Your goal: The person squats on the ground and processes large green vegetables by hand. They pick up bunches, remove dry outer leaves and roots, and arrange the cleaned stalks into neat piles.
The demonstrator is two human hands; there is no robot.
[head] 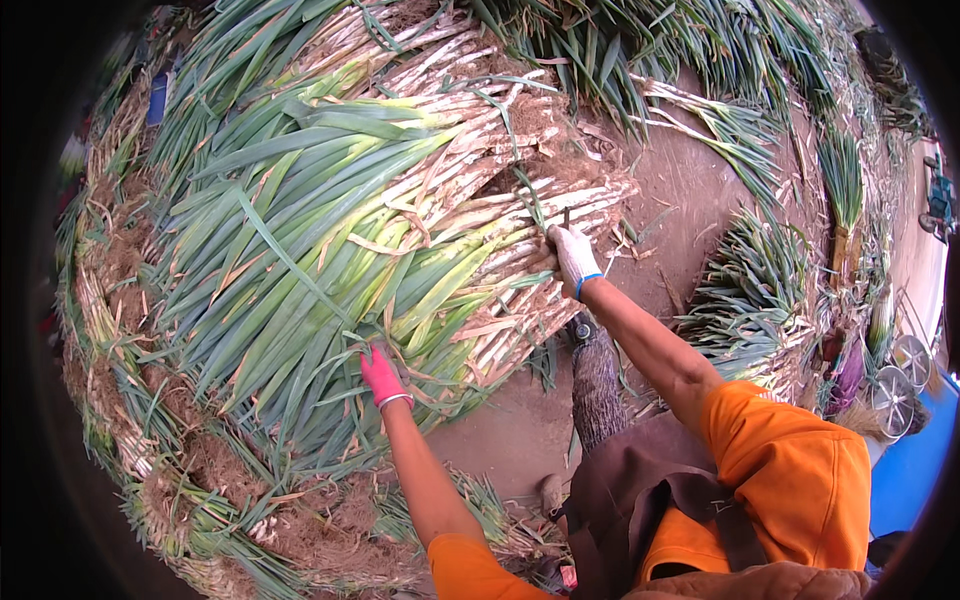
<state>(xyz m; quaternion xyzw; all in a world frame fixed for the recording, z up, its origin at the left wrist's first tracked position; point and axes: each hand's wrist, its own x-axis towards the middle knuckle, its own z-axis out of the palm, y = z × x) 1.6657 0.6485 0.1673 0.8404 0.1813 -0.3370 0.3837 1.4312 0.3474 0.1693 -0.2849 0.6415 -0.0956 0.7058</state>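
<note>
Before me lies a large heap of long green onions or leeks [300, 247], green leaves to the left and pale, soil-stained stalks [517, 217] to the right. My right hand [574, 259], in a white glove with a blue cuff, is curled at the stalks near the root end. A green leaf tie [531, 199] runs to its fingers, and a short dark piece [566, 216] juts up beside them. My left hand [384, 377], in a pink glove, reaches among the leaves at the near bundle's lower edge. Leaves and blur hide its fingertips.
More bundles [675, 45] lie at the top, and a leafy bundle [750, 292] lies to the right. Several loose stalks [705, 120] rest on the brown ground [675, 180]. Roots and stalks [322, 525] line the left and bottom. White wire-spoked wheels [892, 401] stand at far right.
</note>
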